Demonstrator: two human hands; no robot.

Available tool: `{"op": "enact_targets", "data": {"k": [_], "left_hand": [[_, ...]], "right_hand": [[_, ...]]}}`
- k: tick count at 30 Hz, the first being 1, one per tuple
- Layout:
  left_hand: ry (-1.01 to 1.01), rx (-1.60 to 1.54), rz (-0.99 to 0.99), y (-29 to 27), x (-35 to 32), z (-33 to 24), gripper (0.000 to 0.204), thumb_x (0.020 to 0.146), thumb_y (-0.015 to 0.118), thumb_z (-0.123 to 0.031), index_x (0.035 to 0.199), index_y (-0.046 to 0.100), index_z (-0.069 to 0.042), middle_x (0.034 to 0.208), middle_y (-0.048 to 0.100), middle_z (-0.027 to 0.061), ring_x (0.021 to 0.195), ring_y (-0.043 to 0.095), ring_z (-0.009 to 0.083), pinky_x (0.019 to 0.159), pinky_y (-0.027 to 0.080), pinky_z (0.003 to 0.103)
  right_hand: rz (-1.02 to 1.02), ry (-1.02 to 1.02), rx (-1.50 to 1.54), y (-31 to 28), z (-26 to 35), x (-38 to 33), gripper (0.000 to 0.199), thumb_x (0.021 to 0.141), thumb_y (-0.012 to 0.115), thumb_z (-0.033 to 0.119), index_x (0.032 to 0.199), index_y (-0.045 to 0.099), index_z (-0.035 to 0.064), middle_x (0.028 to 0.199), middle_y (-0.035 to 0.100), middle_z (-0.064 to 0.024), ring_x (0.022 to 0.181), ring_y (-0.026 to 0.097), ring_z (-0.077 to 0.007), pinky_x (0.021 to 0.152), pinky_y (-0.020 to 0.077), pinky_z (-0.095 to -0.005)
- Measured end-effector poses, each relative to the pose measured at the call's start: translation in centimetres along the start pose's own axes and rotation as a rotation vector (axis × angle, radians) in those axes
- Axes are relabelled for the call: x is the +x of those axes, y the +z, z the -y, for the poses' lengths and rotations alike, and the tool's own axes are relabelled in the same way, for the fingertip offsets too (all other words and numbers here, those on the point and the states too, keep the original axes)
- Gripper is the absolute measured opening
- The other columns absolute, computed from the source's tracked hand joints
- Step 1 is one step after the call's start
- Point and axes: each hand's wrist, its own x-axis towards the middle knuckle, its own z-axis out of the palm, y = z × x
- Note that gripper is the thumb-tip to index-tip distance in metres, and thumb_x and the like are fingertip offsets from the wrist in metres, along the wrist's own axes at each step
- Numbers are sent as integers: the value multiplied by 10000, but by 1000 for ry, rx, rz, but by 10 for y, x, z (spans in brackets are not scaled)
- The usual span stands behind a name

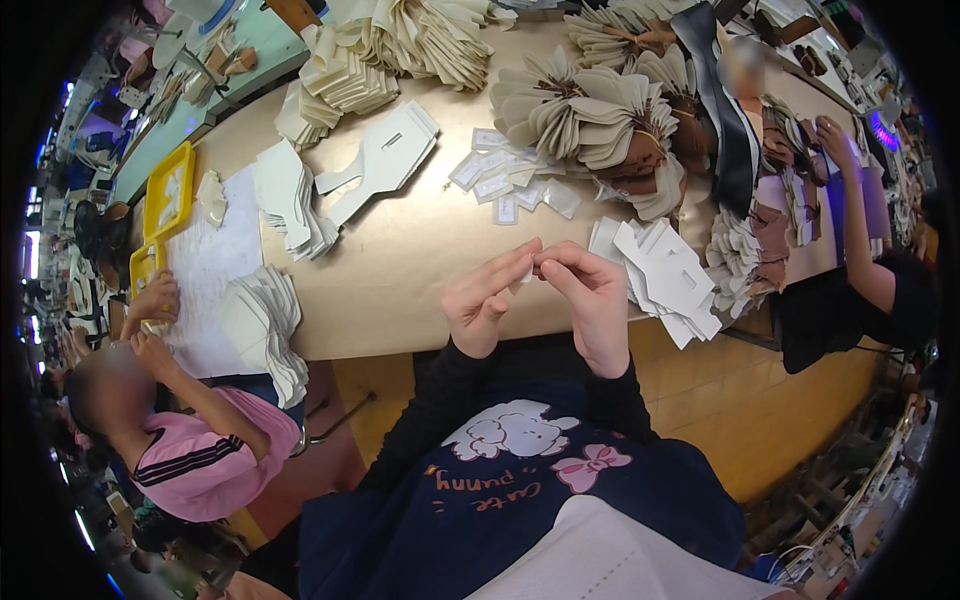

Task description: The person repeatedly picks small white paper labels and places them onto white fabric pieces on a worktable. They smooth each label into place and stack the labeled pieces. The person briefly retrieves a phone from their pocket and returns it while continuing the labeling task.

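Observation:
My left hand (482, 305) and my right hand (590, 305) meet at the fingertips above the near edge of the table. Between them, a small whitish piece (524, 275) shows, mostly covered by fingers; its kind cannot be made out. Both hands are closed in a pinch around it. Just beyond lie several small clear packets with white labels (505, 210), loosely scattered. Close by my right hand rests a stack of white cut pieces with slots (665, 270). Further left are another slotted white stack (385, 155) and a pile of curved white pieces (285, 200).
Fanned bundles of cream and brown cut pieces (600, 110) cover the table's far right. More cream stacks (400, 45) lie at the far side. Yellow trays (168, 190) stand left, near a person in pink (200, 450). Another person in black (840, 300) works at the right.

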Motion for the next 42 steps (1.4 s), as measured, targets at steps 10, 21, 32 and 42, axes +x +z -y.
{"op": "enact_targets", "data": {"k": [10,21,32,42], "left_hand": [[-40,-22,-1,-4,-10,-7,591,890,633,143,1437,462,-2,1143,684,291,1124,673,326,853,597,344],[50,100,-7,-3,-12,-1,547,853,639,188,1362,535,17,1124,706,242,1069,700,308,841,620,348],[147,251,72,-6,-9,2,550,875,611,199,1382,508,11,1140,689,272,1050,701,318,834,623,353],[-14,213,111,-5,-6,-7,491,865,651,151,1333,562,31,1150,692,259,1085,690,322,900,593,375]], "right_hand": [[-25,-58,-94,-4,-3,-8,114,896,690,35,957,727,-53,895,710,-60,804,567,-101,760,456,-243],[-13,-146,-342,-2,3,-11,73,852,711,33,906,734,-10,881,717,-77,847,628,-163,791,472,-281],[-32,-175,-483,0,3,-8,51,834,719,41,860,703,0,874,705,-76,882,629,-207,821,473,-307],[-39,-223,-526,-4,1,-4,50,816,690,25,841,668,-11,846,674,-62,825,563,-170,777,437,-289]]}}
